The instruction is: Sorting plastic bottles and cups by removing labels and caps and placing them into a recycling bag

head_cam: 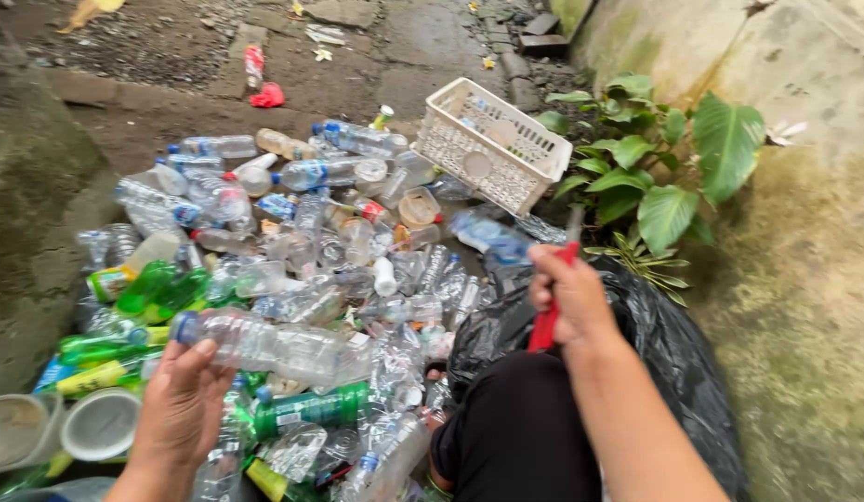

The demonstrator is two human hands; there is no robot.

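- While the left hand sits low in the lower left of the frame, its fingers curl round the neck end of a clear crushed plastic bottle with a blue cap, thumb up near the cap.
- That bottle lies almost level, stretching from the left hand toward the centre of the frame, resting over the heap of empty plastic bottles.
- Over on the right, the right hand is clenched round a red-handled tool, raised at centre right, well apart from the bottle.
- The tool's upper end pokes out above the knuckles as a grey blur; whether it is a blade or something else, I cannot tell.
- Just beneath that hand, a black plastic bag bulges, its lower edge cut off by the frame.
- A dark-clothed knee fills the bottom centre and hides part of the heap.
- Up in the upper middle, a white slotted plastic basket tilts on its side against the pile.
- Right of it, a green broad-leaved plant grows by the mossy wall.
- At the lower left edge, two pale round cups are partly cropped.
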